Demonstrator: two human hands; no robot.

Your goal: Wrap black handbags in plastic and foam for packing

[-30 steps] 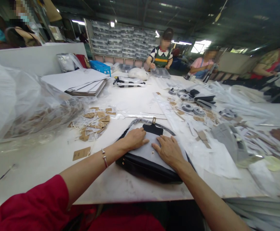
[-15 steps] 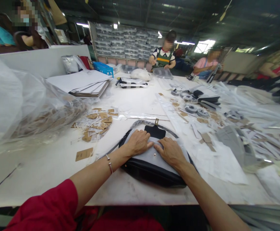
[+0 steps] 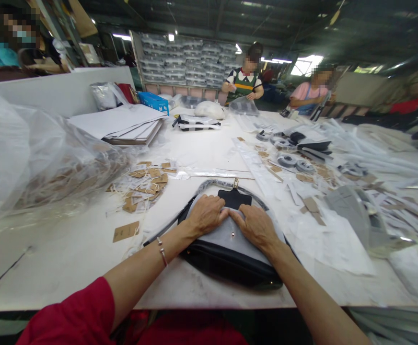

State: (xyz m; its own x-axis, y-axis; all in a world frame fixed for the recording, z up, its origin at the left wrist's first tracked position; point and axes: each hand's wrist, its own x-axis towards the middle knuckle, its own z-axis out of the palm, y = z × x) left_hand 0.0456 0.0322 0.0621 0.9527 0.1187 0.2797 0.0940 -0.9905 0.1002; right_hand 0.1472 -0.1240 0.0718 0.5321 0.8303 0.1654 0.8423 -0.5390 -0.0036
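A black handbag (image 3: pixel 226 263) lies on the table in front of me, its front covered by a pale grey sheet (image 3: pixel 216 235). A small metal stud shows through the middle of that sheet. My left hand (image 3: pixel 207 215) has its fingers curled over the bag's upper edge, thumb on the front. Opposite it, my right hand (image 3: pixel 256 226) grips the same edge, and the two thumbs nearly touch. Beyond the hands a black tab (image 3: pixel 235 198) with a gold-coloured clasp (image 3: pixel 236 183) sticks out. The wrapped strap (image 3: pixel 209 183) arches behind; the fingertips are partly hidden.
Brown hang tags (image 3: pixel 147 184) and a large clear plastic bag (image 3: pixel 51 163) lie on the left. White sheets (image 3: pixel 119 122) are stacked farther back. Coiled straps (image 3: pixel 288 160) and paper scraps (image 3: pixel 313 211) cover the right side. A co-worker (image 3: pixel 245 84) handles a plastic bag across the table.
The handbag has shifted slightly toward me and to the right, its lower side sitting nearer the table edge. Both hands keep their places along its upper edge.
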